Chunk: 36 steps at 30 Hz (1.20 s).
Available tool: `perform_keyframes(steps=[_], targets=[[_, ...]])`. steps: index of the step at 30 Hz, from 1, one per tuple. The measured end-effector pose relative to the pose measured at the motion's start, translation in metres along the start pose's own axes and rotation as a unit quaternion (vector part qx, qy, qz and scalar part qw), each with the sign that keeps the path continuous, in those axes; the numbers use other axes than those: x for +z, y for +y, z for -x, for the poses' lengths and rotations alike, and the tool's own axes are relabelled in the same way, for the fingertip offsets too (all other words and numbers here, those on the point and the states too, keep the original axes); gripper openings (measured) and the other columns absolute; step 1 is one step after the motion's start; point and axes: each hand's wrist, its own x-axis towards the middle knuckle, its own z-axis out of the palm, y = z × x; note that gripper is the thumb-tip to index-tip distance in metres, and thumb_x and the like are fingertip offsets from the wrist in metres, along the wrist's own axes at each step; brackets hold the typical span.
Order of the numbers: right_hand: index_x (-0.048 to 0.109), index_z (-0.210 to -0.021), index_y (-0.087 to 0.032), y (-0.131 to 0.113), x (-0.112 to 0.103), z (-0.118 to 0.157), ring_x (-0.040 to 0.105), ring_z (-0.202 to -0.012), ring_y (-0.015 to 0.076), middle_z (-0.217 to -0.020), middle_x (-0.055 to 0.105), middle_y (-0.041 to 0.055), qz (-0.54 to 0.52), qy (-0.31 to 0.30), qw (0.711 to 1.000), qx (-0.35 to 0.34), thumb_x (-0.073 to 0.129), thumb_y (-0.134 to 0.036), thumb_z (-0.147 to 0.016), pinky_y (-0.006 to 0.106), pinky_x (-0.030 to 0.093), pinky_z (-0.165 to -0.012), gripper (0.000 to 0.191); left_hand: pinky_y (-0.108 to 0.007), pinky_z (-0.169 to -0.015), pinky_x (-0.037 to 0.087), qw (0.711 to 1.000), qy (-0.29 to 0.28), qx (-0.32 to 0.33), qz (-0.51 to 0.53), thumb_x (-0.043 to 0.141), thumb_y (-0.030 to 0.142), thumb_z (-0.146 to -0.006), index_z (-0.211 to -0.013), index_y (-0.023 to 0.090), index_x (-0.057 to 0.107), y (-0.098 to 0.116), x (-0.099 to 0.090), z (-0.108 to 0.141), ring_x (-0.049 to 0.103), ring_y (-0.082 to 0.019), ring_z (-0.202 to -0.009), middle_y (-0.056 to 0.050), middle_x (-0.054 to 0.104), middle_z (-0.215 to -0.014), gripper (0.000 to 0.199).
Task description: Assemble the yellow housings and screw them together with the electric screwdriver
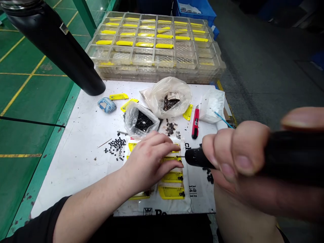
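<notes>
My right hand [240, 155], large and blurred at the right, is wrapped round a black power screwdriver [199, 158]. Its thin bit points left and reaches a yellow plastic part [174, 159] with a small black piece on its end. My left hand [152, 155] hovers over or rests on the yellow parts, palm down. Its thumb and forefinger are apart, one on each side of the bit's tip; whether they touch the part I cannot tell. More yellow parts [172, 192] with black pieces lie in rows below, some hidden by my left hand.
Behind are a bag of black pieces [143, 120], a bag of dark metal bits [169, 101], a red utility knife [195, 123] and loose black pieces [116, 145]. A clear compartment tray [162, 55] stands at the back; a black bottle [58, 47] leans into view at left.
</notes>
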Motion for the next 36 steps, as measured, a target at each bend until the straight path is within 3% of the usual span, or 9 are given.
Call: perform_keyframes(steps=[2,4,9,11,18,23,28,36], targets=[[0.077,-0.116,-0.038,0.002,0.008,-0.003,0.052,-0.050,0.0156,-0.068,0.062,-0.0033,0.003,-0.005,1.000,0.021,0.084,-0.052,-0.096,0.036,0.054,-0.052,0.026,-0.036,-0.089,0.055,0.999,0.006,-0.014,-0.043,0.079,0.046,-0.096,-0.116,0.019,0.079,-0.004,-0.003,-0.001,0.064,-0.020,-0.102,-0.007,0.075,-0.110,0.034],[0.077,-0.118,-0.035,0.006,0.015,-0.006,0.056,-0.055,0.0153,-0.072,0.063,-0.0031,-0.007,-0.015,0.999,0.030,0.084,-0.054,-0.096,0.035,0.054,-0.057,0.030,-0.039,-0.089,0.054,0.995,-0.012,-0.026,-0.098,0.074,0.043,-0.099,-0.111,0.019,0.080,-0.008,-0.006,-0.002,0.061,-0.022,-0.102,-0.007,0.075,-0.112,0.028],[0.080,-0.115,-0.030,0.025,0.026,-0.014,0.056,-0.054,0.0154,-0.068,0.062,-0.0030,-0.014,0.003,1.000,0.013,0.091,-0.057,-0.088,0.033,0.048,-0.053,0.040,-0.043,-0.092,0.051,0.980,-0.097,-0.046,-0.169,0.072,0.036,-0.100,-0.101,0.022,0.083,-0.012,-0.005,-0.003,0.056,-0.024,-0.103,-0.005,0.076,-0.113,0.018],[0.082,-0.111,-0.028,0.033,0.028,-0.017,0.052,-0.048,0.0145,-0.063,0.062,-0.0035,-0.009,0.005,0.999,-0.031,0.093,-0.059,-0.083,0.033,0.045,-0.048,0.043,-0.043,-0.090,0.048,0.976,-0.110,-0.051,-0.183,0.071,0.035,-0.101,-0.096,0.022,0.083,-0.012,-0.004,-0.003,0.056,-0.024,-0.103,-0.004,0.076,-0.112,0.018],[0.085,-0.112,-0.024,0.047,0.026,-0.018,0.055,-0.049,0.0158,-0.069,0.065,-0.0008,0.008,0.003,0.998,-0.061,0.097,-0.056,-0.077,0.033,0.041,-0.047,0.050,-0.043,-0.089,0.041,0.972,-0.115,-0.042,-0.199,0.063,0.033,-0.105,-0.090,0.021,0.080,-0.015,-0.002,-0.004,0.054,-0.023,-0.105,-0.003,0.077,-0.108,0.027],[0.085,-0.116,-0.030,0.051,0.025,-0.015,0.055,-0.051,0.0186,-0.070,0.065,-0.0001,0.053,-0.014,0.996,-0.074,0.095,-0.056,-0.080,0.036,0.042,-0.050,0.046,-0.044,-0.090,0.041,0.969,-0.140,-0.055,-0.199,0.061,0.038,-0.106,-0.091,0.022,0.079,-0.014,-0.003,-0.006,0.053,-0.023,-0.104,-0.003,0.076,-0.108,0.028],[0.085,-0.116,-0.036,0.052,0.026,-0.015,0.057,-0.053,0.0187,-0.072,0.065,-0.0008,0.086,-0.019,0.994,-0.059,0.094,-0.061,-0.080,0.036,0.044,-0.053,0.044,-0.042,-0.088,0.040,0.971,-0.127,-0.050,-0.195,0.067,0.037,-0.103,-0.091,0.021,0.080,-0.015,-0.003,-0.006,0.052,-0.022,-0.100,-0.004,0.076,-0.104,0.025],[0.084,-0.118,-0.027,0.058,0.023,-0.016,0.053,-0.052,0.0169,-0.071,0.065,0.0000,0.043,-0.040,0.995,-0.075,0.096,-0.051,-0.081,0.035,0.040,-0.050,0.046,-0.043,-0.089,0.040,0.971,-0.137,-0.059,-0.189,0.067,0.036,-0.103,-0.091,0.021,0.081,-0.016,-0.003,-0.009,0.053,-0.025,-0.105,-0.004,0.077,-0.108,0.024]])
